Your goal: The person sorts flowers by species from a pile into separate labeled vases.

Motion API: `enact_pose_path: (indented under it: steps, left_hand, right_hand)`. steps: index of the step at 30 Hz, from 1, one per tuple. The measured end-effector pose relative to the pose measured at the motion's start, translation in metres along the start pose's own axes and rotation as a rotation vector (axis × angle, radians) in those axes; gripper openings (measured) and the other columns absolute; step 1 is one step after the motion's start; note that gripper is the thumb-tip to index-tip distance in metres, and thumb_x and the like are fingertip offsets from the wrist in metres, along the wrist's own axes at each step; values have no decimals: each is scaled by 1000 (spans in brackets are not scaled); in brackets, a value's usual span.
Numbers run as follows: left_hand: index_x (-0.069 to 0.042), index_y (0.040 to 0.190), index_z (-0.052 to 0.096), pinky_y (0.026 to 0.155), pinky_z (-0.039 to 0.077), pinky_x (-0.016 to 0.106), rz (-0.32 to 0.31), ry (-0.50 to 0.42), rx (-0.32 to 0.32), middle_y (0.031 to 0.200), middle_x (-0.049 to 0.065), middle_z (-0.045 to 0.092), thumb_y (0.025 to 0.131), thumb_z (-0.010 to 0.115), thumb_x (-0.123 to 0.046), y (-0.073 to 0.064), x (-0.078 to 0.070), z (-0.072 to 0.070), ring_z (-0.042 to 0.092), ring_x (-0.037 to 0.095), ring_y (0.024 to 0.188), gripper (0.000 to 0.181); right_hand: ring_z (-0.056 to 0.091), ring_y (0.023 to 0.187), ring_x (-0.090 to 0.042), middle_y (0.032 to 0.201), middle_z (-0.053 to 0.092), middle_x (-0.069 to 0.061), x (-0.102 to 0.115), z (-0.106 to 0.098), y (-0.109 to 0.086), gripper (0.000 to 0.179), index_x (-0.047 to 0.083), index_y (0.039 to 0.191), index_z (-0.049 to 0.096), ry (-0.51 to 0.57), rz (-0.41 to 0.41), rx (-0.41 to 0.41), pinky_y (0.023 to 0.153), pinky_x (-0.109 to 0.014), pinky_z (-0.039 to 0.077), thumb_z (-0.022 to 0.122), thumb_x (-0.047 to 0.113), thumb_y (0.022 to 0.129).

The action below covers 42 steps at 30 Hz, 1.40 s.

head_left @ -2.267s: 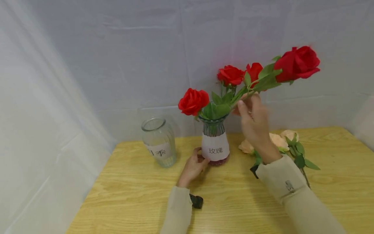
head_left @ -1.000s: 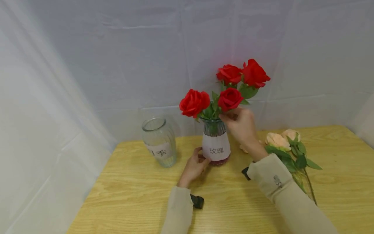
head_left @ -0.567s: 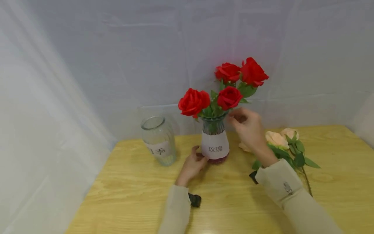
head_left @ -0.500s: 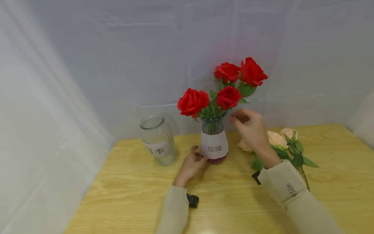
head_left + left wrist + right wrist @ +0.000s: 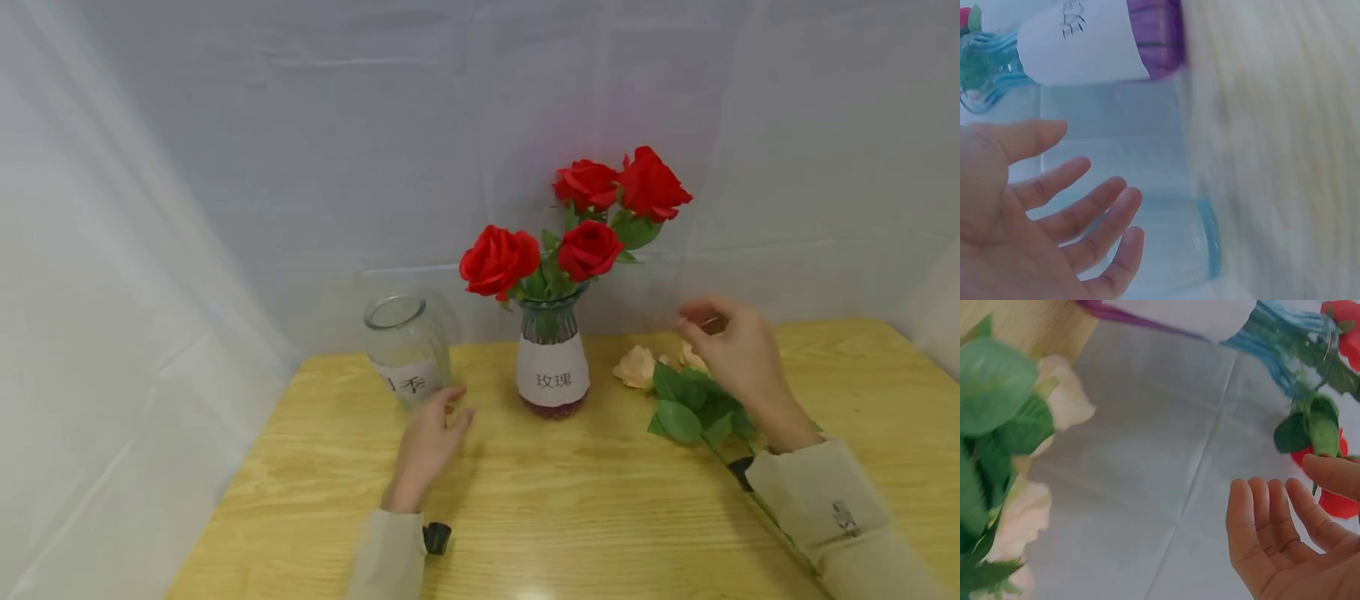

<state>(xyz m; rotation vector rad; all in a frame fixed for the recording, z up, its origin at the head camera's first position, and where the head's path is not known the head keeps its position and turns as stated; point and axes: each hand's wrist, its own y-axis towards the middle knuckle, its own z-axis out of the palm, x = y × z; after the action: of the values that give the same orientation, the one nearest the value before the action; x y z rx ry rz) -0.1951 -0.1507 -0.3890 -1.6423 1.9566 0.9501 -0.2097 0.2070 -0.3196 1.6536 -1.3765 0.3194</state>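
Several red artificial roses [image 5: 498,261] stand in the blue-green glass vase [image 5: 553,371] with a purple base and a white paper label, mid-table. My left hand [image 5: 429,442] is in front of the clear glass vase [image 5: 401,337], overlapping its lower right side in the head view; its fingers are spread and hold nothing in the left wrist view. My right hand [image 5: 738,358] hovers over the peach roses [image 5: 636,367] lying on the right, hiding part of them. In the right wrist view its loosely bent fingers [image 5: 1242,512] surround nothing.
All of this is on a light wooden table [image 5: 525,517]. White sheeting [image 5: 337,167] hangs close behind it and along the left side. Long rose stems [image 5: 780,525] run toward the front right, partly under my right sleeve.
A red rose has gone into the labelled blue-green vase and my right hand has let go, moving right over the peach roses. My left hand has left that vase's base and moved left.
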Motion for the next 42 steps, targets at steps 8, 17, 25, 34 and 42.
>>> enact_pose_path:
  steps: [8, 17, 25, 34, 42]
  left_hand:
    - [5, 123, 62, 84, 53, 52, -75, 28, -128, 111, 21, 66, 97, 66, -7, -8, 14, -11, 65, 37, 100, 30]
    - [4, 125, 54, 79, 52, 50, -207, -4, -242, 111, 23, 59, 94, 70, -9, -9, 28, -20, 60, 37, 99, 37]
    - [11, 145, 30, 92, 48, 59, -296, -109, -192, 134, 37, 45, 91, 74, -11, 2, 41, -24, 51, 53, 118, 73]
    - [14, 152, 18, 99, 44, 60, -312, -208, -49, 147, 41, 35, 93, 72, -12, 13, 56, -19, 46, 54, 127, 84]
    - [12, 154, 13, 96, 48, 55, -341, -254, 9, 152, 39, 29, 99, 66, -19, 14, 61, -25, 45, 52, 131, 82]
  right_hand:
    - [60, 69, -7, 107, 66, -27, -26, -20, -12, 29, -7, 118, 66, -77, 63, 67, 54, -26, 49, 64, 17, 101]
    - [64, 89, -48, 106, 65, -31, -51, -42, -24, 29, -10, 113, 63, -180, 105, 123, 60, -41, 51, 64, 17, 101]
    - [69, 70, -39, 105, 61, -40, -73, -58, -40, 37, -19, 114, 58, -240, 159, 166, 51, -34, 53, 62, 15, 102]
    - [68, 65, -34, 95, 60, -40, -99, -72, -53, 40, -26, 114, 52, -238, 227, 249, 53, -37, 57, 61, 10, 102]
    - [69, 76, -35, 99, 62, -35, -108, -74, -58, 42, -25, 120, 49, -160, 312, 381, 59, -36, 59, 58, 13, 103]
